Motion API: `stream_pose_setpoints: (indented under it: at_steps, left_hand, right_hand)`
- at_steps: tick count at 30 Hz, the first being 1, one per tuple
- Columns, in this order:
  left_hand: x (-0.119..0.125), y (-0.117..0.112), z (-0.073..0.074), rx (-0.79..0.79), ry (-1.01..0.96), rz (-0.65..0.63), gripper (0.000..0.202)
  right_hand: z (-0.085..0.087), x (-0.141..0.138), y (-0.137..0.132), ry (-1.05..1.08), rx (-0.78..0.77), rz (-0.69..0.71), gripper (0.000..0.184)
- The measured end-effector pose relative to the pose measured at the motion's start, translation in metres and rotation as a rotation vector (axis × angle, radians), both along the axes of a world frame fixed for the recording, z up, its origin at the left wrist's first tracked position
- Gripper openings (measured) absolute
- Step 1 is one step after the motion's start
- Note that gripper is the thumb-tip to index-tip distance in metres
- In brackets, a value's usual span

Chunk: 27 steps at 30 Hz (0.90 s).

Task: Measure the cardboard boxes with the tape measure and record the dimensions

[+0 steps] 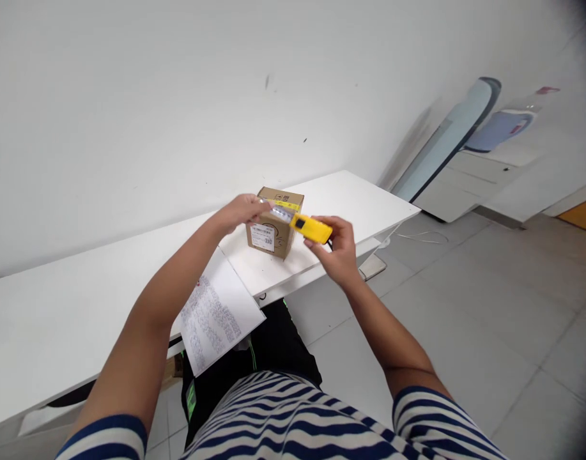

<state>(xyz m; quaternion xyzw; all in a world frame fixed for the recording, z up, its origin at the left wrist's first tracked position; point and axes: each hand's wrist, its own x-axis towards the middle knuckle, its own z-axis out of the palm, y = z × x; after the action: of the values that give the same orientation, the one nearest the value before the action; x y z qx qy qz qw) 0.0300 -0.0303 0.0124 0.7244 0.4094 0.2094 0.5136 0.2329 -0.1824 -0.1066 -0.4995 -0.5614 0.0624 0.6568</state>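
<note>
My right hand (339,248) is closed around the yellow case of a tape measure (314,229), with a bit of black strap showing beneath it. A short length of blade (279,213) runs from the case to my left hand (242,212), whose fingers pinch its end. Both hands are raised in front of a brown cardboard box (273,246), and the blade crosses before its upper part. The box stands upright on the white table (364,198) and carries a white printed label (262,237). Whether the blade touches the box I cannot tell.
A sheet covered in handwriting (216,319) overhangs the table's front edge, below my left forearm. Behind the table rises a white wall (177,96). To the right, an ironing-board-shaped panel (453,140) leans near a large clear bottle (506,124) and a white cabinet (465,185).
</note>
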Motion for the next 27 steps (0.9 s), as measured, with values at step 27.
stream_pose_setpoints:
  at_steps: [27]
  left_hand:
    - [-0.004,0.018,0.019,-0.186,-0.188,0.143,0.032]
  right_hand:
    - [0.040,0.101,0.115,0.404,0.017,0.166,0.081]
